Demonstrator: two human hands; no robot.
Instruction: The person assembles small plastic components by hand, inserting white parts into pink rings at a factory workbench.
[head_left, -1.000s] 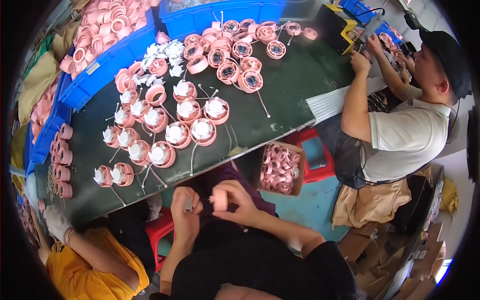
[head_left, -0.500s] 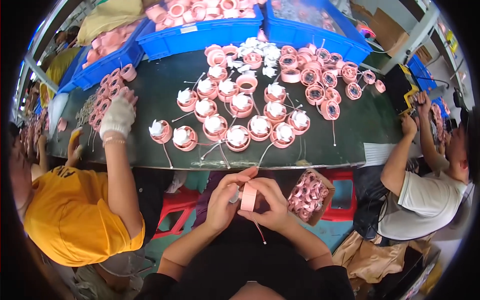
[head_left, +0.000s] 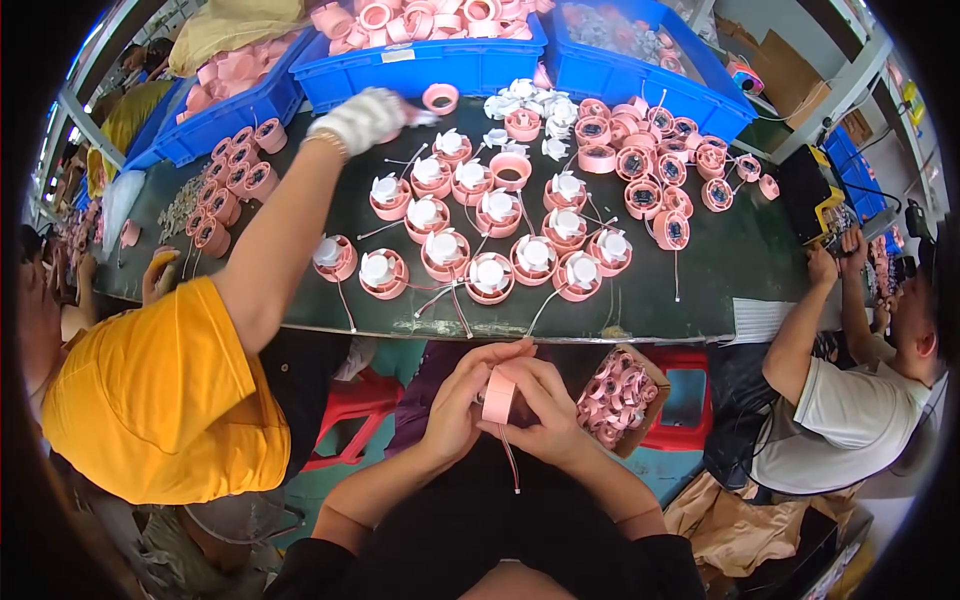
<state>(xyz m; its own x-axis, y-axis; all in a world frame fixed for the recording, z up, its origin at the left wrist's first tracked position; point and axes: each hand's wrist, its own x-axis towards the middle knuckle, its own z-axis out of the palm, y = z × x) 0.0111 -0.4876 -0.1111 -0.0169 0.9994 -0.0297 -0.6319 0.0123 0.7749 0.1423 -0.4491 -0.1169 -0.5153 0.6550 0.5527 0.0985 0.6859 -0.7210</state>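
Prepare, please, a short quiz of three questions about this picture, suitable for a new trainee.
1. True or false: The person's left hand lies flat inside a blue bin.
2. What fills the cardboard box near the red stool?
a) blue cups
b) pink parts
c) paper sheets
3. Fill the gap: The white-gloved hand over the table belongs to a co-worker dressed in ____.

Key:
1. False; the left hand and the right hand are both around one pink ring.
2. b
3. yellow
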